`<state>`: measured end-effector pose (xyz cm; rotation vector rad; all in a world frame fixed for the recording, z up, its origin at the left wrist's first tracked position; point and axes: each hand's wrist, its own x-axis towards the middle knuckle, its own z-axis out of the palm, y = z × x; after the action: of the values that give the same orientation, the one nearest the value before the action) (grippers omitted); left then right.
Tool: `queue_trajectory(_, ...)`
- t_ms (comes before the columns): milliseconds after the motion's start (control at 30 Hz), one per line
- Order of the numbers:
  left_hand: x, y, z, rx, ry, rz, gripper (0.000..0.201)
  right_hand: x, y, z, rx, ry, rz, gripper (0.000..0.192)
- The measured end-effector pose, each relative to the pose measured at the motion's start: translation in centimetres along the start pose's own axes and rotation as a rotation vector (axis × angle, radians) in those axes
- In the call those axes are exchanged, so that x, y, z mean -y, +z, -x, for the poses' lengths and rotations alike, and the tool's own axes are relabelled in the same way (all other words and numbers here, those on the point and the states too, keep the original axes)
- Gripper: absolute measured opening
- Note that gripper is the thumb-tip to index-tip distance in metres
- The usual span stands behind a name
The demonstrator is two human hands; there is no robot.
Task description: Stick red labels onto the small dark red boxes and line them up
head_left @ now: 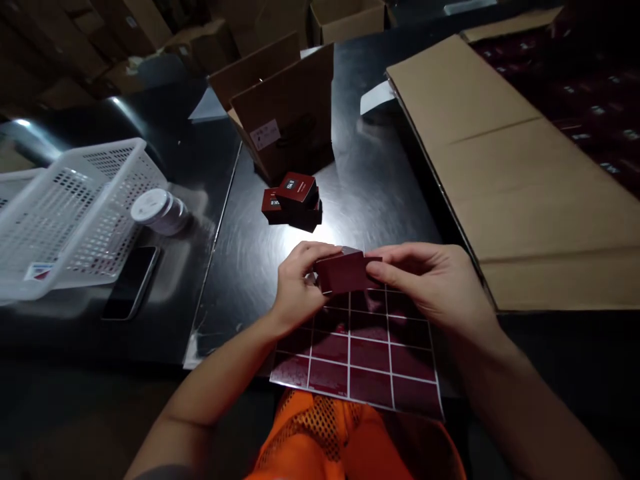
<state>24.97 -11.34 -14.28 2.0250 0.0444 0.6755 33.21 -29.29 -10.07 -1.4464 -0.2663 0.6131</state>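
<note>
Nearest us, a sheet of dark red labels (357, 350) lies at the counter (370, 193) edge. Above it, our left hand (297, 283) and right hand (433, 280) both pinch a small dark red box (345, 272). Beyond, finished boxes (295, 200) are piled before an open carton (285, 110); a white basket (75, 213) sits left, contents unclear.

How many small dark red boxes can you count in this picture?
3 at least: one small dark red box held between both hands, two boxes piled on the black table; more may be hidden in that pile.
</note>
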Motion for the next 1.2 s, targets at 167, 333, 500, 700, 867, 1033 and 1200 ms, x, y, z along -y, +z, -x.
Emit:
queue_trajectory(167,0.0,0.0,0.1,-0.006,0.028,-0.036,0.033,-0.3,0.2,-0.2,0.009,-0.044,0.040,0.018)
queue_trajectory(333,0.0,0.0,0.2,-0.008,0.050,-0.049,0.035,-0.9,0.5,-0.3,-0.017,-0.103,0.103,0.015)
queue_trajectory(500,0.0,-0.1,0.2,0.002,0.054,-0.068,0.035,-0.9,0.5,-0.3,-0.025,-0.126,0.142,0.015)
queue_trajectory(700,0.0,-0.1,0.2,0.007,0.078,-0.086,0.035,-0.9,0.5,-0.3,-0.035,-0.114,0.141,0.016)
queue_trajectory(867,-0.1,-0.1,0.3,0.004,0.073,-0.087,0.034,-1.0,0.4,-0.3,-0.033,-0.110,0.146,0.017)
queue_trajectory(1033,-0.2,-0.1,0.2,0.007,0.081,-0.092,0.035,-1.0,0.4,-0.4,-0.024,-0.114,0.140,0.016)
queue_trajectory(1200,-0.2,-0.2,0.2,0.004,0.095,-0.095,0.035,-0.9,0.6,-0.4,-0.034,-0.128,0.172,0.018)
